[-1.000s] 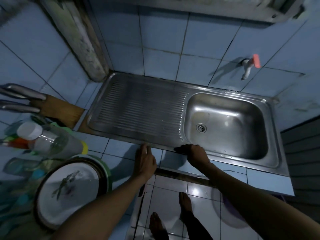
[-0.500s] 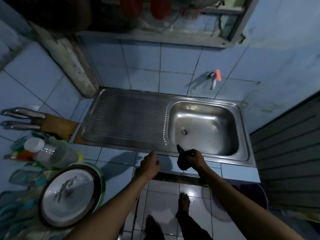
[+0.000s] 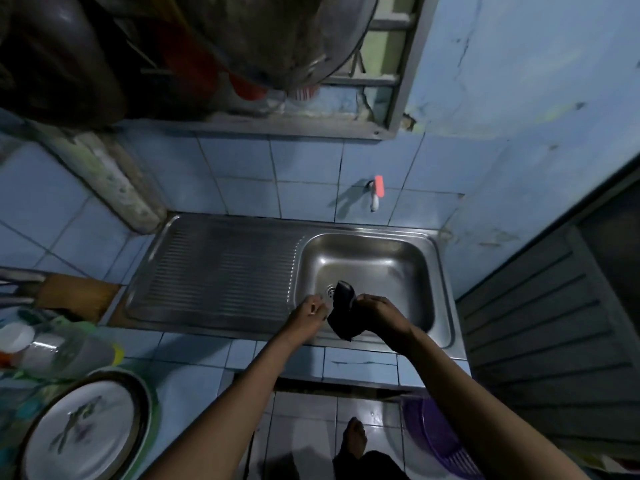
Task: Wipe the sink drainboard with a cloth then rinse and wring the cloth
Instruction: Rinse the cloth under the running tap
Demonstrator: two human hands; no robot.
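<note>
A steel sink unit has a ribbed drainboard (image 3: 221,268) on the left and a basin (image 3: 391,271) on the right. My right hand (image 3: 377,311) grips a dark cloth (image 3: 343,311) over the basin's front edge, near the drain. The cloth hangs bunched, one end sticking up and the other drooping below the hand. My left hand (image 3: 310,311) hovers just left of the cloth with its fingers loosely curled; I cannot tell whether it touches the cloth. A white tap with a red handle (image 3: 376,194) juts from the tiled wall above the basin; no water runs.
A wooden knife block (image 3: 74,294) lies left of the drainboard. Plastic containers (image 3: 65,351) and a round white plate (image 3: 83,431) crowd the counter at lower left. A purple basket (image 3: 436,441) sits on the floor. Pots hang overhead at top left. A slatted wall stands at right.
My right hand lifted the cloth off the counter edge and carried it forward over the basin. My left hand left the counter edge and moved up beside the cloth. My head drew back and tilted upward.
</note>
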